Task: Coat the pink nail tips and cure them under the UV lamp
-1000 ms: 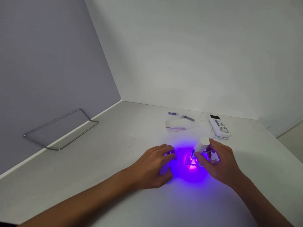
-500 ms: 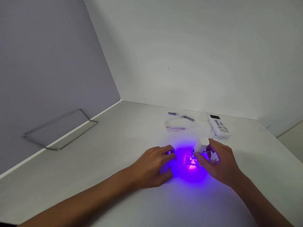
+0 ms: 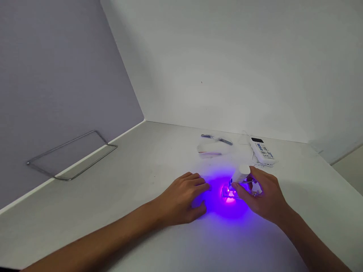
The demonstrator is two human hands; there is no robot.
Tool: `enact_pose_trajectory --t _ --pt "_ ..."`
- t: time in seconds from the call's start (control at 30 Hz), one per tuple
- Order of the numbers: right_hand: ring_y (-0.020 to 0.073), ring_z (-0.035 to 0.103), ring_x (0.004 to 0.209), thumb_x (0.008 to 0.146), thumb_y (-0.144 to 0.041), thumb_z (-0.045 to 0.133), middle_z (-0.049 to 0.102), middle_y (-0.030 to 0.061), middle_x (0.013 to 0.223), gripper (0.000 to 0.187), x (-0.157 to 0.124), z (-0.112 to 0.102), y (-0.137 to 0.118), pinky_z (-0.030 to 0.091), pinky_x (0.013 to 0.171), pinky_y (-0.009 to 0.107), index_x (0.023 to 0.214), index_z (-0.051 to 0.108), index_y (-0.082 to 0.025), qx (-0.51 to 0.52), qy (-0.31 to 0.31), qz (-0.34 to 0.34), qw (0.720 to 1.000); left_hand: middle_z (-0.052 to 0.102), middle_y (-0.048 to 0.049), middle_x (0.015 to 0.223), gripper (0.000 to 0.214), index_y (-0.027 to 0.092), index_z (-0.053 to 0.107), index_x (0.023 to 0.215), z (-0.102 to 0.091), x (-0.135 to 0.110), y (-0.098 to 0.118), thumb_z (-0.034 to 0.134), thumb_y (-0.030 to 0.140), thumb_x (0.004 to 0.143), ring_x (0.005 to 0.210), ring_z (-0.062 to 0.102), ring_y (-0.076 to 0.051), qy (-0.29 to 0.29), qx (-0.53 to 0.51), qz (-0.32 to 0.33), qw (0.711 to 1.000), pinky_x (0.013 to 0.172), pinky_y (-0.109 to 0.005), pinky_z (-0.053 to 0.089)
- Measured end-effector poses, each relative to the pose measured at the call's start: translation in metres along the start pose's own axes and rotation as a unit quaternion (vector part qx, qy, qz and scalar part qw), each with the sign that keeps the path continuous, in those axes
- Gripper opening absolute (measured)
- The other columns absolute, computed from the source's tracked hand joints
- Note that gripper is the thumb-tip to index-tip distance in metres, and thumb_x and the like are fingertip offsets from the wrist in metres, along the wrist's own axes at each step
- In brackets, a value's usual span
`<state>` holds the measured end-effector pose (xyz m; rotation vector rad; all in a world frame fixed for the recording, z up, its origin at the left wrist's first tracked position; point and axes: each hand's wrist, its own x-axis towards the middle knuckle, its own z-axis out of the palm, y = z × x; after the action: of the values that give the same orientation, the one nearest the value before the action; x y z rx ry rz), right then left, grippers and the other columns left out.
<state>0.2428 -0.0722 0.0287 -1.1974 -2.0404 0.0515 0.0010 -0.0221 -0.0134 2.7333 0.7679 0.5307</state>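
A small white UV lamp (image 3: 241, 173) is gripped in my right hand (image 3: 268, 194), tilted with its lit end down. Its violet light falls on a small flat piece (image 3: 227, 192) under the tip, whose kind I cannot make out in the glare. White bits under the right fingers are partly hidden. To the left of the glow, my left hand (image 3: 181, 198) rests on the table (image 3: 170, 245). Its fingers are bent, the thumb stands apart from them, and nothing shows in its grasp.
Beyond the hands lie a clear strip-like piece (image 3: 210, 153) and a dark slim tool (image 3: 225, 141). A white device with a dark screen and printed label (image 3: 262, 151) sits at the back right beside thin cables. A metal wire frame (image 3: 70, 177) leans on the left wall.
The fingers of my left hand have curled in slightly, the index lower than before. My right hand and the lamp look the same.
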Motion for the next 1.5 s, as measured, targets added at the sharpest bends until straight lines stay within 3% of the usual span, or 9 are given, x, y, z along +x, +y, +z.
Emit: enact_pose_trajectory --t 0.2,0.5,0.67,0.93,1.2,1.37,1.5 --pt "0.0097 0.042 0.048 0.089 -0.026 0.06 0.048 -0.0055 0.056 0.018 0.0014 0.0 0.0 0.036 0.045 0.022 0.074 0.051 -0.021 -0.009 0.004 0.0 1.0 0.06 -0.0031 0.076 0.013 0.02 0.058 0.082 -0.0003 0.0004 0.0005 0.051 0.018 0.072 0.075 0.053 -0.021 0.008 -0.006 0.004 1.0 0.074 -0.035 0.041" --pt "0.0102 0.044 0.048 0.09 -0.026 0.06 0.052 -0.004 0.057 0.014 0.0008 -0.0003 0.0001 0.039 0.045 0.022 0.077 0.056 -0.02 -0.009 -0.002 -0.002 1.0 0.061 -0.0055 0.096 0.008 0.02 0.06 0.08 -0.0038 -0.0021 0.0015 0.053 0.022 0.082 0.087 0.055 -0.022 -0.005 -0.004 0.015 1.0 0.079 -0.036 0.043" --pt "0.0104 0.045 0.049 0.089 -0.025 0.062 0.052 -0.0039 0.057 0.013 -0.0001 0.0003 0.0006 0.039 0.046 0.022 0.078 0.057 -0.02 -0.004 -0.003 -0.001 1.0 0.062 -0.0069 0.098 0.009 0.019 0.059 0.084 -0.0007 -0.0022 0.0007 0.055 0.019 0.076 0.089 0.057 -0.023 0.015 -0.003 0.01 1.0 0.079 -0.036 0.045" --pt "0.0102 0.044 0.048 0.09 -0.024 0.061 0.052 -0.0038 0.057 0.013 0.0004 -0.0006 -0.0005 0.039 0.045 0.022 0.078 0.058 -0.02 0.002 -0.008 -0.001 1.0 0.062 -0.0071 0.105 0.018 0.019 0.059 0.092 -0.0014 -0.0012 0.0001 0.057 0.015 0.074 0.093 0.058 -0.024 -0.011 0.021 0.005 1.0 0.08 -0.036 0.047" --pt "0.0103 0.045 0.047 0.089 -0.026 0.061 0.052 -0.0041 0.056 0.015 0.001 -0.0003 0.0001 0.039 0.045 0.022 0.076 0.056 -0.02 -0.005 -0.003 0.001 1.0 0.061 -0.0074 0.104 0.018 0.019 0.059 0.09 -0.0017 -0.0024 0.0013 0.055 0.015 0.073 0.092 0.057 -0.024 0.014 0.007 0.005 1.0 0.08 -0.037 0.046" --pt "0.01 0.045 0.047 0.089 -0.026 0.061 0.05 -0.0044 0.056 0.016 0.0005 -0.0007 -0.0003 0.038 0.044 0.021 0.076 0.056 -0.021 -0.005 -0.005 0.002 1.0 0.061 -0.0065 0.106 0.007 0.02 0.06 0.08 -0.0044 -0.0017 0.0012 0.056 0.015 0.077 0.094 0.057 -0.023 -0.011 0.008 0.013 1.0 0.082 -0.036 0.045" --pt "0.0097 0.044 0.047 0.089 -0.026 0.06 0.049 -0.0047 0.055 0.016 0.0013 -0.0008 -0.0013 0.038 0.044 0.021 0.076 0.055 -0.021 -0.01 0.0 -0.006 1.0 0.06 -0.0066 0.105 0.009 0.02 0.06 0.081 -0.0029 -0.0026 0.0 0.057 0.015 0.075 0.093 0.057 -0.023 0.002 0.01 0.013 1.0 0.081 -0.037 0.045"
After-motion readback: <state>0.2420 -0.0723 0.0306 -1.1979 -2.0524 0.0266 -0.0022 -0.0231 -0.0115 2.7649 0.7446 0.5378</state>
